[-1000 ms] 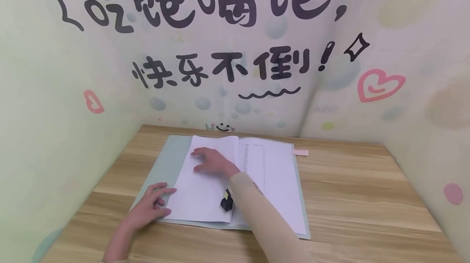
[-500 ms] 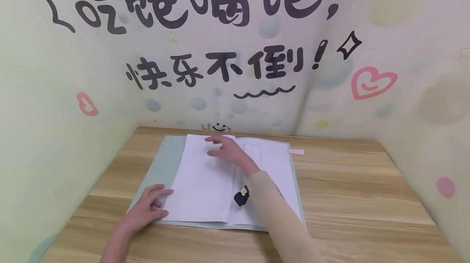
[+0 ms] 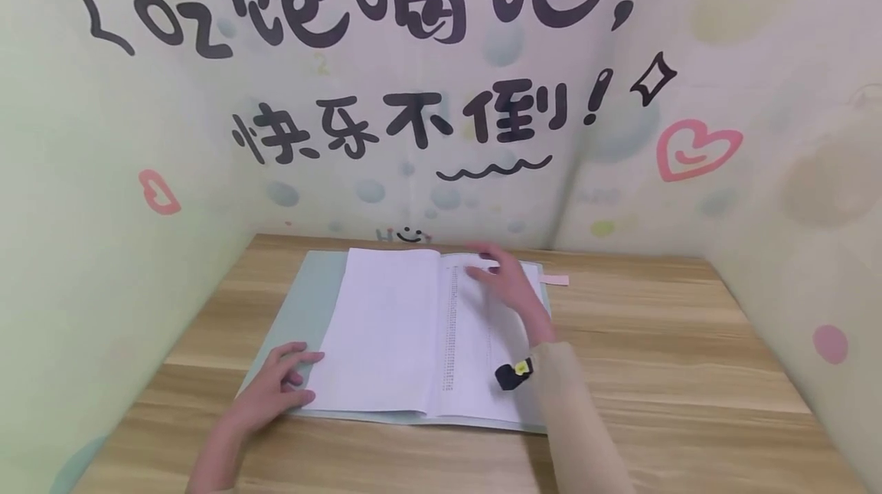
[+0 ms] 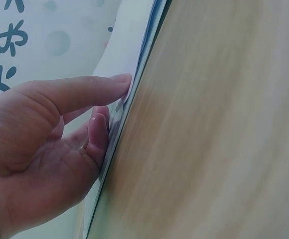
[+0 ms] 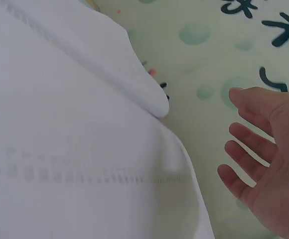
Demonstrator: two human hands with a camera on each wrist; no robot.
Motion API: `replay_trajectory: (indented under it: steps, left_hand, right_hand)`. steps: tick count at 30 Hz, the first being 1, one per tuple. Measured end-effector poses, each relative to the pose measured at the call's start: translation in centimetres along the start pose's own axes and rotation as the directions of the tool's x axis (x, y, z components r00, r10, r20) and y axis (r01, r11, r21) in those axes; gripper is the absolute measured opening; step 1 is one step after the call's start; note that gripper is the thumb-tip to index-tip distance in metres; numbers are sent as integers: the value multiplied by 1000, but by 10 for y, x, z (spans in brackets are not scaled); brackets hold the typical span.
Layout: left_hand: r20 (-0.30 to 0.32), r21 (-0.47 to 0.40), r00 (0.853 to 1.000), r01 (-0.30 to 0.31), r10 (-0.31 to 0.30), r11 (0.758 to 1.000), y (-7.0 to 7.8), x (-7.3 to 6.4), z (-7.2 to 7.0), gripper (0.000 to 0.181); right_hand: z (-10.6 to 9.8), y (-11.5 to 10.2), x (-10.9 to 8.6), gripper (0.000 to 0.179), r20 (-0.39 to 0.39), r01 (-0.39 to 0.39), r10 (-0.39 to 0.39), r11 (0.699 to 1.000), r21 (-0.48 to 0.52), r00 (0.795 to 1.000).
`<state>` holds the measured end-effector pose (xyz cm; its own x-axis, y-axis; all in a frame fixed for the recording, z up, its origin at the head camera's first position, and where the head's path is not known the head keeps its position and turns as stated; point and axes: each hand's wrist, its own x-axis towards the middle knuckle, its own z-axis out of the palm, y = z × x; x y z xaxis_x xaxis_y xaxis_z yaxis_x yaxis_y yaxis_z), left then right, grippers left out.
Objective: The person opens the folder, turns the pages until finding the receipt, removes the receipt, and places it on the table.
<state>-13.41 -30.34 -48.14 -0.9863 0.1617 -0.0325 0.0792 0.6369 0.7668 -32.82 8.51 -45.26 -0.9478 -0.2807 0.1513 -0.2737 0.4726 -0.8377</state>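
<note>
An open booklet (image 3: 386, 325) with white pages and a pale blue-green cover (image 3: 313, 287) lies on the table. Its left page looks blank; the right page (image 3: 472, 394) carries a column of small print. My left hand (image 3: 276, 387) rests at the lower left of the booklet, fingers loosely bent, and in the left wrist view the thumb tip touches the page edge. Over the upper part of the right page is my right hand (image 3: 510, 279), its fingers spread and relaxed with nothing in them. The right wrist view shows that hand (image 5: 264, 154) apart from the paper.
The wood-grain table (image 3: 661, 356) extends on both sides of the booklet. A pink tab (image 3: 554, 279) sticks out past its right edge. Walls printed with lettering and hearts stand behind and at both sides. A black wrist camera (image 3: 513, 374) sits at the right sleeve.
My right hand has swept from the left page across the fold to the upper right page. The left hand has stayed in place at the lower left corner. The head view has shifted slightly.
</note>
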Motion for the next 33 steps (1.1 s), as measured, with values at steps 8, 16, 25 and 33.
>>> replay_trajectory:
  steps: [8,16,25,33]
  left_hand:
    - [5,12,1000,2,-2,1000,0,0,-1,58]
    - [-2,7,1000,5,-5,1000,2,0,0,58]
    - [10,10,999,39,-39,999,5,-3,2,59]
    - [32,38,998,48,-49,998,5,0,1,59]
  right_hand:
    - [-34,43,-25,49,-142,-153,153,988,11,978]
    - [-49,79,-46,52,-172,-246,254,967,64,952]
    - [-58,87,-47,61,-29,-269,267,960,-79,963]
    - [-67,92,-41,70,64,-351,359,931,-102,931]
